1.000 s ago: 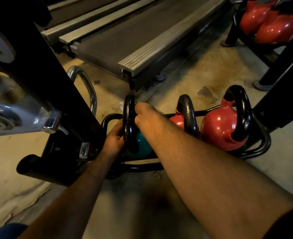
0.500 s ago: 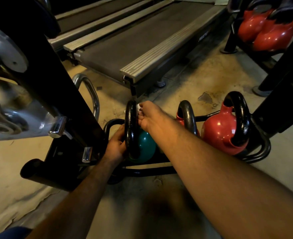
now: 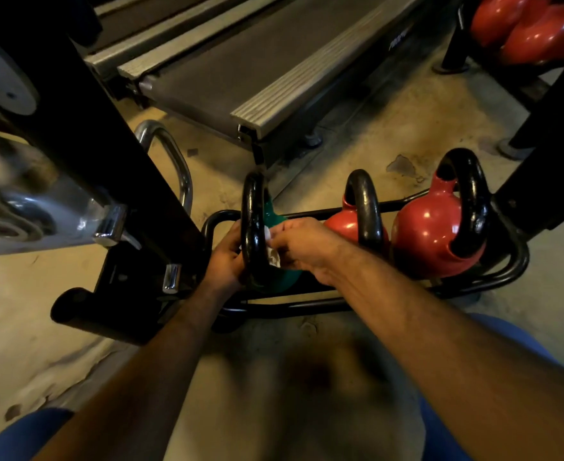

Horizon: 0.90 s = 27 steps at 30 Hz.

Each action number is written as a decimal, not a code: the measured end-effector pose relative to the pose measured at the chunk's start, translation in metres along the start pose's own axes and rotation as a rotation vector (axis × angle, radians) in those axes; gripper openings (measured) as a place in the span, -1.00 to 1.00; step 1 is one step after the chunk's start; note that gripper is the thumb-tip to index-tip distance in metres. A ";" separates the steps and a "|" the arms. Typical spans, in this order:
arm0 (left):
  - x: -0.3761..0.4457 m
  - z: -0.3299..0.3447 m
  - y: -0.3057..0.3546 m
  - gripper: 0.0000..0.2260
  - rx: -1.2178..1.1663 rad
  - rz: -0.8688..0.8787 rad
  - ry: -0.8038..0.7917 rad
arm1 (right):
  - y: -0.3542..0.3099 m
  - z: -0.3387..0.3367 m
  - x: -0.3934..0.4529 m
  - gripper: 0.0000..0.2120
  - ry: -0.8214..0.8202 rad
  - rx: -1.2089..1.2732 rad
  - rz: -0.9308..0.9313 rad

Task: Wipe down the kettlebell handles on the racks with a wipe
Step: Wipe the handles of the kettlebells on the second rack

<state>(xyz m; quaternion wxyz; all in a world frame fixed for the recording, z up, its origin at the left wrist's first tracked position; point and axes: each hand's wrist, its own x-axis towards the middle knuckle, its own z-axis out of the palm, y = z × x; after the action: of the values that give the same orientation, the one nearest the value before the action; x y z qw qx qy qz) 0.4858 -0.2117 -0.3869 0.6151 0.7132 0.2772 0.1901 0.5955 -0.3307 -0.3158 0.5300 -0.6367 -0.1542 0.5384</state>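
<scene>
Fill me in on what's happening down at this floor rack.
A person is crouched at a low black rack wiping kettlebells. The left hand grips the black handle of the green kettlebell, steadying it, while the right hand pinches a white wipe against that handle. Two red kettlebells sit beside it, untouched.

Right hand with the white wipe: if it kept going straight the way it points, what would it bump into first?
The right hand points left, pressing the wipe toward the green kettlebell's black handle. It would likely meet that handle first; depth is hard to judge.
</scene>
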 end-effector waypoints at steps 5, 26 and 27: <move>-0.001 0.002 -0.002 -0.74 -0.059 -0.073 0.030 | -0.019 0.012 0.007 -0.66 -0.003 0.272 0.002; 0.003 0.002 0.003 -0.78 -0.033 -0.130 0.008 | 0.057 0.003 -0.004 -0.79 0.041 -0.252 -0.444; 0.002 0.001 0.003 -0.79 -0.045 -0.147 0.023 | 0.054 0.003 -0.002 -0.78 0.029 -0.189 -0.426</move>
<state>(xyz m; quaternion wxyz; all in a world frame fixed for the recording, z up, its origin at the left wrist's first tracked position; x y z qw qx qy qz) 0.4889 -0.2116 -0.3846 0.6400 0.6747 0.3315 0.1590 0.5722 -0.3517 -0.3595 0.5720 -0.6442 -0.3270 0.3884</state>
